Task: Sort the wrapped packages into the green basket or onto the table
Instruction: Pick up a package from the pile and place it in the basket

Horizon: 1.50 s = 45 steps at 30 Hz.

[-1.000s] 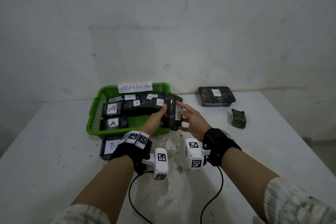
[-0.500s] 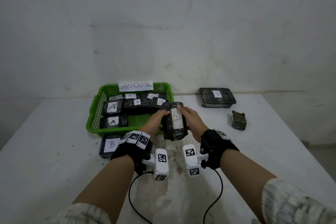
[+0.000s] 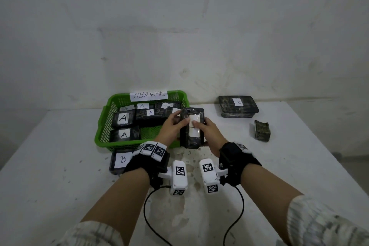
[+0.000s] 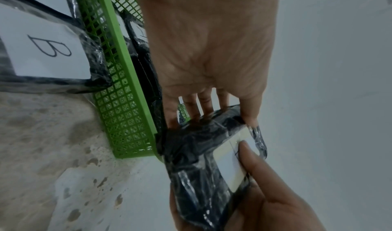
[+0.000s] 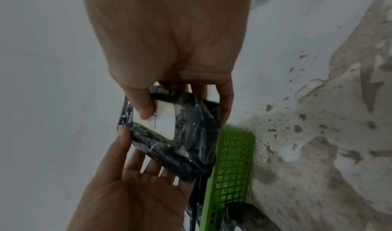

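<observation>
Both hands hold one wrapped package [image 3: 192,128] between them, lifted just above the near right corner of the green basket [image 3: 103,125]: the left hand [image 3: 171,128] curls its fingers round the far end with the thumb on top, and the right hand [image 3: 207,132] cups the near side with its thumb [image 4: 252,157] pressed on the white label [image 5: 164,123], so the letter there is mostly covered and cannot be read with any certainty. Judging from how things lie, the sorting looks well along: the basket, tagged with an ABNORMAL sign [image 3: 149,94], already holds several packages marked A [image 3: 122,118], while a package marked B [image 3: 119,160] lies on the table [image 3: 50,175] touching the basket's near wall, and a larger B package [image 3: 237,105] sits well apart at the far right. What seems left is to read this label and set the package in the basket or on the table accordingly; no other unsorted labelled package shows. A small unlabelled wrapped block [image 3: 262,130] stands near the right side, and its status is unclear. The basket's right part is crowded with stacked packages, leaving open mesh mainly at the near middle, and the wrist-camera cables [image 3: 151,215] trail over the table close to the person
</observation>
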{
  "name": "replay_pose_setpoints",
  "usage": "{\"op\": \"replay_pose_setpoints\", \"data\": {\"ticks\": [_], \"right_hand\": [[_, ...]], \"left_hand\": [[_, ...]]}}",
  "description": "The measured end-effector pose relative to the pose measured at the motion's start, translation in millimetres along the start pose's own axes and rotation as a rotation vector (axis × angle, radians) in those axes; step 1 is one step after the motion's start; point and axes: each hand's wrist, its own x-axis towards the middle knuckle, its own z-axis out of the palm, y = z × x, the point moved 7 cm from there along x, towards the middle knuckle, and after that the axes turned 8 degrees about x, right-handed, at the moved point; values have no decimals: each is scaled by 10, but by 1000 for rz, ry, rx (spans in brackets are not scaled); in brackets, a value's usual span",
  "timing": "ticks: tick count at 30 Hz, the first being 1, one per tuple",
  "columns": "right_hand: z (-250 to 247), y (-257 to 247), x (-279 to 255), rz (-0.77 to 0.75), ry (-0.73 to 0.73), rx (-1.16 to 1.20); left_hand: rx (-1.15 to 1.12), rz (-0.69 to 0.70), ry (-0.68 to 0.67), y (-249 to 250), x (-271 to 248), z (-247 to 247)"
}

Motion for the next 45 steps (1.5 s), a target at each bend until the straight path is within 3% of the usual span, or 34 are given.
{"op": "replay_pose_setpoints", "data": {"ticks": [7, 10, 15, 23, 28, 34, 38, 45], "right_hand": [[27, 58, -14, 90, -95, -28], [24, 57, -7, 61, -72, -21], [110, 86, -43, 72, -141, 7], [95, 93, -24, 41, -151, -20], [124, 72, -54, 79, -168, 67], [-6, 124, -28, 109, -147, -20], [-7, 109, -40, 45, -127, -9], [-62, 81, -17, -105, -18, -225]], "left_hand": [[51, 0, 30, -21, -19, -43], [114, 1, -30, -32, -40, -9], [182, 1, 28, -75, -26, -76], [244, 36, -30, -93, -75, -87], [178, 75, 65, -105, -83, -156], [7, -77, -43, -223, -101, -55], [11, -73, -64, -226, -115, 7], [-15, -123, -92, -177, -116, 74]]}}
